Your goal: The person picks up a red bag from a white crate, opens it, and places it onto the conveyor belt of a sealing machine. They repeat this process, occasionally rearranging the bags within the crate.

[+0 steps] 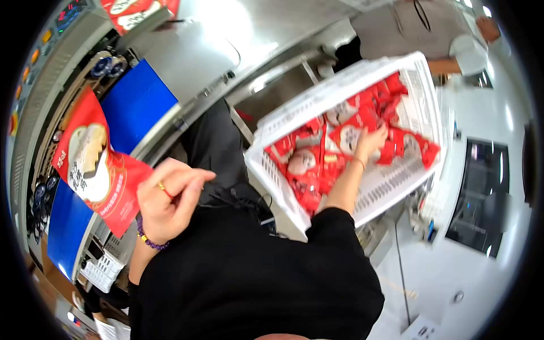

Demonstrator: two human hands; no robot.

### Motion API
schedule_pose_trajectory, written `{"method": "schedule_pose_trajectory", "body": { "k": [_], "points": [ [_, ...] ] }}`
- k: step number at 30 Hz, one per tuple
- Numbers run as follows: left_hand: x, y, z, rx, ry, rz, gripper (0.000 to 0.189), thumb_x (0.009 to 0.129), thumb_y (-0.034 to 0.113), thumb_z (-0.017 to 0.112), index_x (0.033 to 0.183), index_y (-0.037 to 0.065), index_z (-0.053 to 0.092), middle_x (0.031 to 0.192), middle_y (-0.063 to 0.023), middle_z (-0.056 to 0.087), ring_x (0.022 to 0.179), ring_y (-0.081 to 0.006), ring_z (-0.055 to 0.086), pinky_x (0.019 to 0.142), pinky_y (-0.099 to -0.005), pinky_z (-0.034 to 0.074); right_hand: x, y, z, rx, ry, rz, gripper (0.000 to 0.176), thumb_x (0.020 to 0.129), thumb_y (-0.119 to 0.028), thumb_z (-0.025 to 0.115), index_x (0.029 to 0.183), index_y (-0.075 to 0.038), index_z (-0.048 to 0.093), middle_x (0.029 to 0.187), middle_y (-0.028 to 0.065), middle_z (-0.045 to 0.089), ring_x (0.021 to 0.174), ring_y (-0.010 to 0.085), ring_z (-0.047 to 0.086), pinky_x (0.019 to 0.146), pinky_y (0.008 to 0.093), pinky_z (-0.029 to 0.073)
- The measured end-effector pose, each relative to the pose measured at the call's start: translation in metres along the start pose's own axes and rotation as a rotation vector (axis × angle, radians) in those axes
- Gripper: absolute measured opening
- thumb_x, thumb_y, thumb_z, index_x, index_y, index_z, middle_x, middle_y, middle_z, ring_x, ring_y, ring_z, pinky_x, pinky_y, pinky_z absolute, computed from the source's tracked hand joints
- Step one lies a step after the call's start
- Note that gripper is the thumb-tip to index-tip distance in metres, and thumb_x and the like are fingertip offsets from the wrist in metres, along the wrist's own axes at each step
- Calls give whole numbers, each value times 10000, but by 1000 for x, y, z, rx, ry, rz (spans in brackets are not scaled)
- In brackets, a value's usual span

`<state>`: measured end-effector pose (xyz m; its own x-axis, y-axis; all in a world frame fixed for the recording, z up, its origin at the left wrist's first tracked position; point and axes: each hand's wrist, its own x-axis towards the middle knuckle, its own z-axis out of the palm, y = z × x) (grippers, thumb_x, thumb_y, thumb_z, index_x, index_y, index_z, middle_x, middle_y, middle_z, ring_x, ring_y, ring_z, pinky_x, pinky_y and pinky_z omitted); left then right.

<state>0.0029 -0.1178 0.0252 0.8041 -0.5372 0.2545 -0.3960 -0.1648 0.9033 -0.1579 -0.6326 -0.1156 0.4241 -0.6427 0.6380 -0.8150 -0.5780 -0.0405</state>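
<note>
A red printed pouch hangs from my left hand, whose curled fingers close on its lower right edge. That hand is over the edge of the machine, near a blue belt. Inside a large white crate, on the right, lie several red pouches. My right hand reaches into this crate and rests among the pouches at its middle. The fingers there are bent over a red pouch; the fingertips are small, and whether they grip it is unclear.
A steel work surface runs across the top, with more red packaging at upper left. Another person stands beyond the crate. A small white basket sits below the blue belt. Part of another person shows at lower left.
</note>
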Motion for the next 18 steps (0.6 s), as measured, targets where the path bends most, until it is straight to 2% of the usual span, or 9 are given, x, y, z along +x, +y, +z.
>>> {"method": "schedule_pose_trajectory", "body": {
  "k": [2,4,5,6,7,10,13,16,18],
  "points": [
    [0,-1,1,-2,-28,-44,107,835,-8,630,875,40,717,736,-72,598,562,-156,556,502,-270,422,-3,71,47,-52,-368,-75,562,790,-213,703,1269,4,507,1240,247,549,1163,387,522,974,445,431],
    [4,-3,2,11,2,-49,106,837,3,627,871,40,720,736,-66,604,588,-166,566,520,-276,434,4,72,34,8,-357,16,513,823,-249,693,1266,-29,556,1218,214,578,1108,378,562,946,442,458],
    [8,-9,4,0,11,-67,110,834,-4,621,865,31,721,737,-62,608,608,-160,563,529,-272,430,5,49,17,-53,-217,-24,418,842,-257,678,1191,-40,599,1217,197,578,1096,370,570,922,439,470],
    [11,-11,6,-18,31,-69,95,836,21,645,881,43,725,746,-56,607,605,-147,562,530,-271,431,12,15,-23,54,-299,-17,314,846,-231,670,1085,-33,622,1157,183,586,1052,370,577,875,435,483],
    [15,-10,7,-12,33,-62,113,844,28,641,913,58,726,769,-44,603,608,-131,558,529,-260,422,12,15,-28,107,-231,-164,237,837,-211,668,957,-12,618,1022,174,580,961,371,579,803,452,482],
    [27,-11,9,-41,8,-34,158,840,70,667,991,82,711,876,-9,598,629,-106,552,533,-237,429,14,-33,-89,229,-200,-379,187,820,-163,670,881,4,613,892,162,552,851,355,571,729,448,466],
    [28,-5,6,-68,-68,80,303,816,144,714,1108,87,655,1039,-56,574,883,-165,583,735,-268,492,19,-101,-195,447,-165,-401,108,772,-47,681,795,7,590,750,133,500,703,307,531,626,378,426],
    [35,1,11,-90,-165,237,596,784,214,760,1289,40,495,1227,-133,494,1162,-279,504,997,-349,408,15,-162,-266,646,-175,-571,124,708,-12,712,771,1,606,703,117,516,645,276,513,576,353,407],
    [37,4,17,-193,-172,244,754,755,245,789,1363,16,407,1309,-164,457,1215,-283,471,1034,-356,383,6,-206,-296,823,-157,-759,151,666,3,728,783,-10,634,688,98,541,614,256,510,543,347,394]
  ]
}}
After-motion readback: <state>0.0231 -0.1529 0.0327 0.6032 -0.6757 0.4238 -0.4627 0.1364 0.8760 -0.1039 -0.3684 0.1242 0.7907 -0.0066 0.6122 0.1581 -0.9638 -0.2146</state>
